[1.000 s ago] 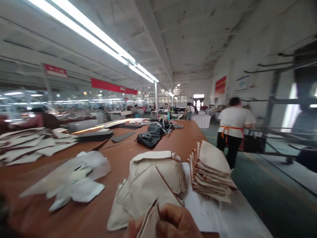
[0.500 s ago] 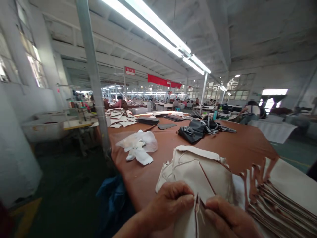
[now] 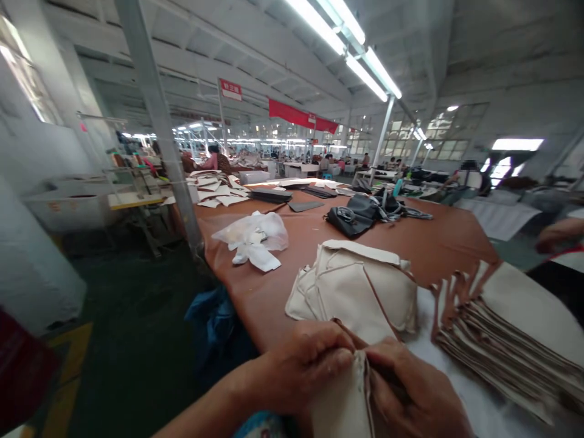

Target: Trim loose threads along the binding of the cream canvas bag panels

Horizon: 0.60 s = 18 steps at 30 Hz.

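Low in the head view, both my hands pinch a cream leather piece (image 3: 341, 398) with a brown raw edge, its seam running down between them. My left hand (image 3: 314, 359) grips the left side of the top edge with thumb and fingers. Close beside it, my right hand (image 3: 413, 386) is closed on the other side of the seam. Just beyond them lies a pile of sewn cream leather pieces (image 3: 351, 292). To the right, a fanned stack of cream leather panels (image 3: 515, 347) shows brown edges.
Brown leather (image 3: 255, 304) covers the table. A clear plastic bag with white scraps (image 3: 258, 240), a black leather item with grey cords (image 3: 360, 216) and cream pieces (image 3: 219, 188) lie farther back. A metal post (image 3: 159, 121) stands left; a person's arm (image 3: 561, 234) shows right.
The view has tipped down a little. My hands have drawn closer together along the seam of the cream piece. A person's arm has come into view at the right edge.
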Motion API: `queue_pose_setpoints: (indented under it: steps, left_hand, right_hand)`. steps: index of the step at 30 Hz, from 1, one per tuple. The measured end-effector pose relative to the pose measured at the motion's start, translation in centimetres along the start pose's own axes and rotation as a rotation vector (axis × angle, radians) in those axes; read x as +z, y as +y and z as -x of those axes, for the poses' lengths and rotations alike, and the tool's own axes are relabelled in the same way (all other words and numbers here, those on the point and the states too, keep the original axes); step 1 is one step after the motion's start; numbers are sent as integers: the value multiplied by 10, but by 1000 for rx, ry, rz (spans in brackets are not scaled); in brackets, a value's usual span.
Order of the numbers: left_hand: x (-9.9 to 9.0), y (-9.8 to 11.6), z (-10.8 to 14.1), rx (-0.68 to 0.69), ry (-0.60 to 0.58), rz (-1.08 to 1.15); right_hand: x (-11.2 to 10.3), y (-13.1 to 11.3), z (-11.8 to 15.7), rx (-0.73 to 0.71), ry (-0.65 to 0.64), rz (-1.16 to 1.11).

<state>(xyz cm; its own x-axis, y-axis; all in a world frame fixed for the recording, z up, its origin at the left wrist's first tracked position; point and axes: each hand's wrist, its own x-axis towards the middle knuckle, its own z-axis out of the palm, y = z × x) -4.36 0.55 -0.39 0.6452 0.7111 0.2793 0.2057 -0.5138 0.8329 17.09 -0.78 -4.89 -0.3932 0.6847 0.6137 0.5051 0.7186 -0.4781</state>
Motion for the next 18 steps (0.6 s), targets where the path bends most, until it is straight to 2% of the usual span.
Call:
queue_pose_setpoints:
  steps: [6, 10, 14, 18]
  left_hand:
    - [-3, 2, 2, -77, -47, -6]
    - [2, 4, 0, -14, -39, -87]
    - [7, 8, -2, 18, 14, -143]
    - [16, 8, -1, 6, 67, -173]
  right_hand:
    - [-5, -7, -2, -162, 13, 81]
    - [-9, -9, -2, -266, -40, 160]
    - [-12, -14, -1, -213, -116, 188]
    - [-13, -20, -3, -187, -105, 194]
